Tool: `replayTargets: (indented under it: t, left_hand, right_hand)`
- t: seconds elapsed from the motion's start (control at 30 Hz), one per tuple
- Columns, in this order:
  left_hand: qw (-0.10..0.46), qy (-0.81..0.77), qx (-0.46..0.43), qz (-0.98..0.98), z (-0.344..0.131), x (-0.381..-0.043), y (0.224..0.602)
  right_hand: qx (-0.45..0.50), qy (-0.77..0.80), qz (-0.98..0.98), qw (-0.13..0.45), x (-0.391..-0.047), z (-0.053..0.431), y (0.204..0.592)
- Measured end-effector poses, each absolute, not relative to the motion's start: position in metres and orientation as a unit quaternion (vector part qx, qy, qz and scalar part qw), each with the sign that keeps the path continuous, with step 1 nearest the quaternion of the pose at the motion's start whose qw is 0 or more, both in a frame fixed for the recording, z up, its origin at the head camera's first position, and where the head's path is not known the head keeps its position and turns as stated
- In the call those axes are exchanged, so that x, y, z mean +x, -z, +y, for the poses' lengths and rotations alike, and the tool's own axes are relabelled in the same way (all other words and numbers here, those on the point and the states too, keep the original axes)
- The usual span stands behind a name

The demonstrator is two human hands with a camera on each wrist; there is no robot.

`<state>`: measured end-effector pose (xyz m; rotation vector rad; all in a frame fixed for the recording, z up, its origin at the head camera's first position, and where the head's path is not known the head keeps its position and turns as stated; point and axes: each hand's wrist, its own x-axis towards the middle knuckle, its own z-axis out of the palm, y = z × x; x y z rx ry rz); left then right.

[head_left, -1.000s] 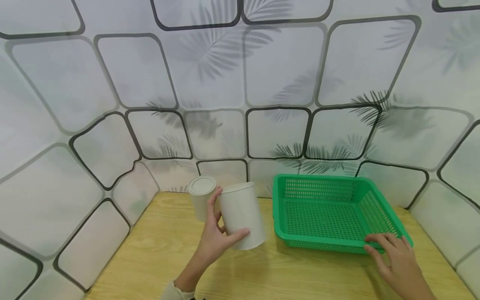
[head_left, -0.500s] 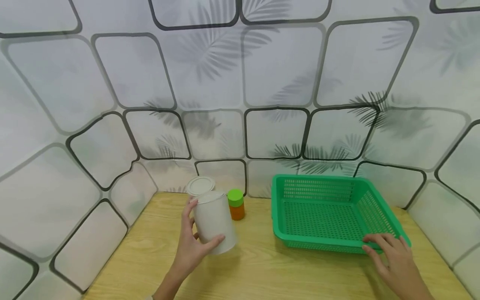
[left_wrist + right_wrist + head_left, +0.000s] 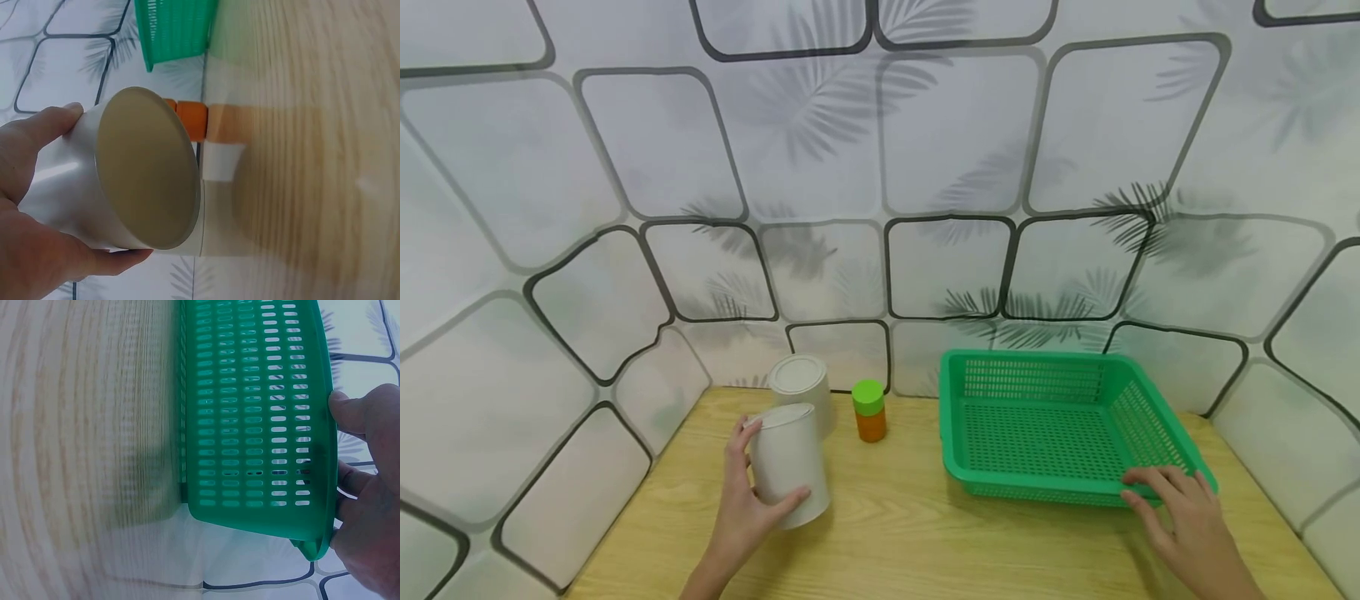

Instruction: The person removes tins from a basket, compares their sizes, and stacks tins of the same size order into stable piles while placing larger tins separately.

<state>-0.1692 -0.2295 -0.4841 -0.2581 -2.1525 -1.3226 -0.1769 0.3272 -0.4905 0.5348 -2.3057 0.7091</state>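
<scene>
A white lidded can [image 3: 788,467] is in my left hand [image 3: 739,510], thumb across its near side and fingers round its far left. The can leans slightly; in the left wrist view its round bottom [image 3: 149,169] shows, lifted off the table. Just behind it stands a second white can [image 3: 800,379], partly covered. To the right of both is a small orange jar [image 3: 870,423] with a bright green lid. My right hand [image 3: 1187,525] pinches the rim of a green plastic basket [image 3: 1030,483] at its near right corner; the right wrist view shows the slotted side wall [image 3: 250,425].
The wooden table [image 3: 910,542] runs up to patterned cloth walls [image 3: 820,275] at the back and on both sides. The basket stands on the right part of the table, with a gap of bare wood between it and the jar.
My left hand has carried the white can leftward and lower, from in front of the jar to in front of the second can, uncovering the jar. My right hand stays on the basket rim.
</scene>
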Motion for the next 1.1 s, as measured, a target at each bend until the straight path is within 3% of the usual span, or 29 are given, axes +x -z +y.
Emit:
replayTargets:
  t: [0.77, 1.1]
  left_hand:
    - [0.278, 0.496, -0.046, -0.821, -0.248, -0.165, 0.491]
    - [0.300, 0.486, -0.056, -0.819, -0.253, -0.167, 0.491]
  right_hand:
    - [0.209, -0.274, -0.874, 0.343, -0.176, 0.324, 0.491]
    - [0.206, -0.274, -0.876, 0.338, -0.176, 0.325, 0.491]
